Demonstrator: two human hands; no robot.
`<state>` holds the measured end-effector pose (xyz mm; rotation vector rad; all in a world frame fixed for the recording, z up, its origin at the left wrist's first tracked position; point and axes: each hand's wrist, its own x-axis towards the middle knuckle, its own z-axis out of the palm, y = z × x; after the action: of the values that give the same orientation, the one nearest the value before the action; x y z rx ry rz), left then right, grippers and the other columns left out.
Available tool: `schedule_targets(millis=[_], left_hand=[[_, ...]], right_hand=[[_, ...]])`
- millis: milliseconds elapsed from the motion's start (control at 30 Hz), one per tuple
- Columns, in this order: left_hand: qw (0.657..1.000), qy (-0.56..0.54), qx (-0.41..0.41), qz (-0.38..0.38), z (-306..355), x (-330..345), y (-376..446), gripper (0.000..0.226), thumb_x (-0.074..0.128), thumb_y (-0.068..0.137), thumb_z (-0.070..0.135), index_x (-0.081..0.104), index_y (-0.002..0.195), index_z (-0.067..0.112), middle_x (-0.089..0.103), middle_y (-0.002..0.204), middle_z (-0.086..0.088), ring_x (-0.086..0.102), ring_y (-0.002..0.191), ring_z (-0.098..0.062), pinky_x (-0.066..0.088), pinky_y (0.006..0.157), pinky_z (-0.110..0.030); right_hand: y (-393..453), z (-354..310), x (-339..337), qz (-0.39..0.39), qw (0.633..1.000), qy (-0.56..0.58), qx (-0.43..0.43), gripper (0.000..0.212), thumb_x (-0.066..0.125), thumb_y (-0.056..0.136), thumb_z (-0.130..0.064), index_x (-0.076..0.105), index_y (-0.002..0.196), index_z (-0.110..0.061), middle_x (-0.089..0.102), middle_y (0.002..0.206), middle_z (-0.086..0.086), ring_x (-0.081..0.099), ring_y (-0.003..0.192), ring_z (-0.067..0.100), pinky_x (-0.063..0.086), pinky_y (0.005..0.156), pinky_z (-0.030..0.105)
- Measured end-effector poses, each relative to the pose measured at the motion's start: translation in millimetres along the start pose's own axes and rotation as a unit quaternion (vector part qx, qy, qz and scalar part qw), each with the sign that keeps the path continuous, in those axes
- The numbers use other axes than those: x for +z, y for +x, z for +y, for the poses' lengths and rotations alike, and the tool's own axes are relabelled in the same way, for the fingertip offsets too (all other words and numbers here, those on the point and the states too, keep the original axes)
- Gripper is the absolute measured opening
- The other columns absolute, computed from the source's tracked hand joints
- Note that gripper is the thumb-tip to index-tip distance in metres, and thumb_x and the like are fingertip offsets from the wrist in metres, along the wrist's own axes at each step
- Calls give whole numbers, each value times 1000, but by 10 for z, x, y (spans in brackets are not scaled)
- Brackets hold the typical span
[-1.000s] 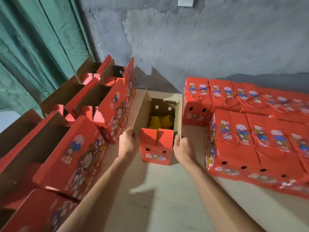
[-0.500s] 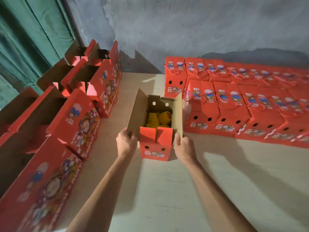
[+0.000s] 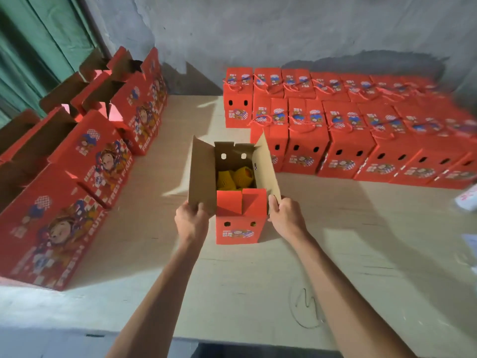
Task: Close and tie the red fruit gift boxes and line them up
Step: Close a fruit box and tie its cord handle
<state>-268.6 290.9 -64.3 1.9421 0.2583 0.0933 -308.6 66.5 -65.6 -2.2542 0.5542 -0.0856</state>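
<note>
I have pulled the open box [image 3: 241, 220] toward me, away from the tied boxes [image 3: 343, 140]; my left hand [image 3: 191, 220] and right hand [image 3: 286, 218] each grip a side flap, fingers curled, ready to fold shut.

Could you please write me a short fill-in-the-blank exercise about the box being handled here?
1. The left hand and right hand grip the brown ___ of the open red cardboard gift box.
2. The wrapped fruit inside is ___ in colour.
3. The closed, tied red boxes stand to the person's ___.

Missing words: flaps; yellow; right
</note>
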Motion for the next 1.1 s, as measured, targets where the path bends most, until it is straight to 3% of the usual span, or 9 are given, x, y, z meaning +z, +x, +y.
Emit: schedule_targets(millis=[167,333,433,567,667,733,800,933,1100], left_hand=[[991,-116,-37,-55,163,626,-922,30,52,84,20,74,99,6,78,84,-7,77,77,-23,64,67,-41],[983,-131,-41,-122,374,1080,-1600,33,56,85,15,75,71,38,76,74,11,77,74,-19,62,62,-31],[971,-146,-59,-179,484,1305,-1807,33,56,86,10,75,70,32,77,75,7,77,76,-22,63,64,-32],[951,-142,-115,-251,613,1509,-1920,19,57,89,2,72,101,3,79,81,2,77,80,-26,64,70,-35],[970,-41,-46,-234,762,1524,-1937,39,64,81,17,59,120,12,72,103,0,70,91,-24,59,69,-35],[981,39,58,-179,890,1532,-1929,67,66,85,20,35,145,22,52,140,0,54,122,-21,52,92,-38],[960,169,158,-159,1008,1578,-1866,83,56,89,22,10,158,15,15,165,-9,18,151,-28,27,119,-45],[869,411,144,-235,1351,1715,-1708,90,52,90,22,-2,159,1,-23,164,-22,-22,153,-38,-4,126,-52],[835,447,179,-266,1535,1815,-1204,77,41,97,28,6,159,-3,-11,168,-20,-19,154,-34,-8,126,-49]], right_hand=[[-202,674,-772,6,1000,21,21,47,41,109,-37,61,79,-7,67,63,8,72,54,16,37,37,19],[-344,1217,-1365,45,998,23,41,43,43,109,-36,60,83,-6,57,59,1,72,56,20,28,33,12],[-372,1474,-1621,85,994,21,58,43,45,108,-39,63,88,-5,60,63,2,71,54,20,32,34,14],[-347,1628,-1784,148,987,-8,69,45,48,106,-41,68,95,-2,66,75,8,67,62,25,40,48,24],[-341,1586,-1681,203,976,-14,79,37,49,106,-41,66,106,-9,65,82,1,55,59,12,32,46,19],[-340,1507,-1544,221,970,33,92,34,51,105,-41,55,118,-10,69,93,5,55,60,5,35,46,18],[-314,1440,-1397,245,958,111,96,48,56,102,-42,40,133,-9,67,110,9,65,75,14,48,53,20],[-166,1343,-1261,299,904,289,102,76,72,95,-33,19,148,-21,49,131,15,69,104,24,65,72,43],[152,1423,-1335,337,873,330,124,85,73,89,-31,15,151,-21,40,144,20,63,117,35,62,86,50]])
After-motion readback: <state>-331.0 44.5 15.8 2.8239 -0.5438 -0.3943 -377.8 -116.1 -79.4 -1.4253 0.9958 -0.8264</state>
